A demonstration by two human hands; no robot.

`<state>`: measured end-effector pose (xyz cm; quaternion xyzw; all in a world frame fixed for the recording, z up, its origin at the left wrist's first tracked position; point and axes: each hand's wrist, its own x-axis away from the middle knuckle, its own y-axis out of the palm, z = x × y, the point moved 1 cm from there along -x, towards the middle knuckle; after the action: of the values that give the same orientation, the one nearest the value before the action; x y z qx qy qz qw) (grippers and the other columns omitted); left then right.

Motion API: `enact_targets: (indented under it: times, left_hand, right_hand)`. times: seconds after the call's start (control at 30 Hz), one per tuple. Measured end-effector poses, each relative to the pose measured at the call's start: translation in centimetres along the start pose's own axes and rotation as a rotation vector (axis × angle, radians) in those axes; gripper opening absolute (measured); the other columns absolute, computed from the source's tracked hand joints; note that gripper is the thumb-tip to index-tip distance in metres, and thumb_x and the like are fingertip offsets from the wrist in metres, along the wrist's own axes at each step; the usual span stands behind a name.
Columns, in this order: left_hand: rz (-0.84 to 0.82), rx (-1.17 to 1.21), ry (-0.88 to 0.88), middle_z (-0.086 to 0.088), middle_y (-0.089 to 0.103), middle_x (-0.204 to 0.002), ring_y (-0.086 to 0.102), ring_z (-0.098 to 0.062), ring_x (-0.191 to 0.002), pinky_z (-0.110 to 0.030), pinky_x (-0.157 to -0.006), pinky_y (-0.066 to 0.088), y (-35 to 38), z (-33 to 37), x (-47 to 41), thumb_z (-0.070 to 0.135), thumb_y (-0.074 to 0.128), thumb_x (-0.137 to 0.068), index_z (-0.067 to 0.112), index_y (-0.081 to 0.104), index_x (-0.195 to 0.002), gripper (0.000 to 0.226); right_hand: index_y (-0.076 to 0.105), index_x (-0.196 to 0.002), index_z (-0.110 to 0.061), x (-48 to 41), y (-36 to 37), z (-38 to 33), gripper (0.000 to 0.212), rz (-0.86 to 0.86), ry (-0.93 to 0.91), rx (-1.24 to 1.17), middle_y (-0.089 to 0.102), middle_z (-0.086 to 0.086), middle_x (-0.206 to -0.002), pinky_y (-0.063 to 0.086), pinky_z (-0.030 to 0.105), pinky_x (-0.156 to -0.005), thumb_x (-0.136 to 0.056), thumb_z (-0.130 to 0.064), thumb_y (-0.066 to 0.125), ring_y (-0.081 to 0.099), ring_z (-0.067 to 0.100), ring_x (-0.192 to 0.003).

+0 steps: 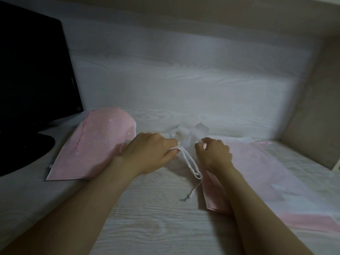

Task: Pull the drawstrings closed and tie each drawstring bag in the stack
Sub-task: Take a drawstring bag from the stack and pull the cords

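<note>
Before us a pale wood-grain desk (156, 227), matching back panel (184, 70) beyond, beige wall (312, 107) on our right, black monitor (33, 70) far left, dim light

We had a single wide-angle camera, worn on the head, set close above the near edge of the worktop (147, 227). It faced forward and down across the worktop to the wall (184, 80) behind it.

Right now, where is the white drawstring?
In the head view the white drawstring lies at centre on the table, between the left hand and the right hand.
</note>
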<state>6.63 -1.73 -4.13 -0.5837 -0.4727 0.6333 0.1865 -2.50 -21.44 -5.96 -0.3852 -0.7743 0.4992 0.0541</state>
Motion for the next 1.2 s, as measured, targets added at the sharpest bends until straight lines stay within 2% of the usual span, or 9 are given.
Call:
enact_targets:
  times: [0.1,0.2,0.3,0.4,0.5,0.63,0.83,1.0,1.2]
  left_hand:
    - [-0.045,-0.058,-0.065,-0.005,0.073,-0.095,0.067,-0.032,-0.086,-0.036,-0.066,0.032,0.3,0.4,0.1,0.052,0.037,-0.11,0.031,0.062,-0.107,0.032]
    - [-0.026,-0.061,-0.23,-0.008,0.072,-0.097,0.068,-0.035,-0.089,-0.037,-0.068,0.035,0.8,0.5,0.6,0.054,0.035,-0.109,0.029,0.064,-0.11,0.038]
    - [-0.009,0.02,-0.425,-0.009,0.069,-0.097,0.063,-0.034,-0.086,-0.037,-0.069,0.038,1.2,0.0,0.9,0.053,0.036,-0.109,0.026,0.061,-0.098,0.038]
    - [0.058,0.151,-0.498,-0.009,0.068,-0.09,0.065,-0.037,-0.085,-0.039,-0.066,0.042,1.3,-1.0,1.1,0.057,0.039,-0.107,0.029,0.049,-0.083,0.038]
    - [0.14,0.085,-0.417,-0.004,0.071,-0.098,0.066,-0.034,-0.09,-0.041,-0.072,0.048,1.3,-2.2,1.4,0.058,0.044,-0.106,0.028,0.058,-0.1,0.035]
    - [0.215,-0.102,-0.402,-0.007,0.061,-0.121,0.057,-0.034,-0.103,-0.046,-0.083,0.047,1.2,-3.1,1.6,0.066,0.048,-0.099,0.026,0.051,-0.141,0.058]
    - [0.311,0.057,-0.589,-0.018,0.056,-0.127,0.053,-0.039,-0.108,-0.05,-0.087,0.046,1.2,-3.4,1.8,0.058,0.052,-0.1,0.016,0.05,-0.14,0.059]
    - [0.346,0.274,-0.809,-0.03,0.049,-0.133,0.05,-0.047,-0.115,-0.05,-0.095,0.041,2.0,-3.8,1.7,0.047,0.051,-0.106,-0.001,0.048,-0.138,0.057]
    - [0.361,0.475,-0.903,-0.02,0.048,-0.111,0.037,-0.025,-0.092,-0.032,-0.079,0.027,1.7,-4.7,1.6,0.033,0.036,-0.114,0.004,0.052,-0.122,0.035]
  right_hand:
    - [0.055,-0.104,-0.017,0.2,-0.9,-0.4,0.024,0.19,-0.106,-0.221,0.069,0.01,-0.09,0.048,0.041,-0.075,-0.094,-0.038,0.055,0.064,0.035,-0.091]
    - [0.057,-0.085,-0.024,1.2,-1.8,-2.1,0.032,0.111,-0.303,-0.422,0.067,0.001,-0.06,0.055,0.042,-0.063,-0.093,-0.056,0.055,0.065,0.02,-0.06]
    - [0.055,-0.095,-0.032,2.4,-1.8,-3.3,0.043,-0.036,-0.522,-0.201,0.066,-0.009,-0.065,0.053,0.036,-0.061,-0.079,-0.068,0.07,0.061,0.009,-0.063]
    - [0.06,-0.11,-0.035,2.1,-1.0,-3.0,0.036,0.015,-0.62,0.062,0.063,-0.013,-0.083,0.055,0.038,-0.068,-0.079,-0.051,0.07,0.063,0.014,-0.081]
    - [0.065,-0.093,-0.026,1.1,-1.0,-2.6,0.014,0.254,-0.57,-0.009,0.065,-0.001,-0.085,0.051,0.037,-0.064,-0.094,-0.04,0.064,0.063,0.026,-0.08]
    - [0.07,-0.093,-0.017,0.6,-1.2,-2.1,0.022,0.415,-0.477,-0.064,0.064,0.004,-0.08,0.041,0.036,-0.059,-0.101,-0.037,0.064,0.061,0.033,-0.074]
    - [0.062,-0.097,-0.02,-0.1,-0.8,-1.2,0.013,0.471,-0.325,-0.226,0.071,0.004,-0.072,0.05,0.043,-0.064,-0.105,-0.025,0.053,0.065,0.036,-0.075]
    - [0.065,-0.102,-0.013,-0.1,-0.2,-1.5,0.018,0.405,-0.363,-0.356,0.068,-0.002,-0.068,0.04,0.028,-0.064,-0.103,-0.008,0.048,0.065,0.024,-0.068]
    - [0.071,-0.108,-0.018,0.3,-0.7,-2.0,0.028,0.308,-0.27,-0.471,0.061,-0.014,-0.066,0.037,0.018,-0.06,-0.102,-0.008,0.045,0.055,0.007,-0.063]
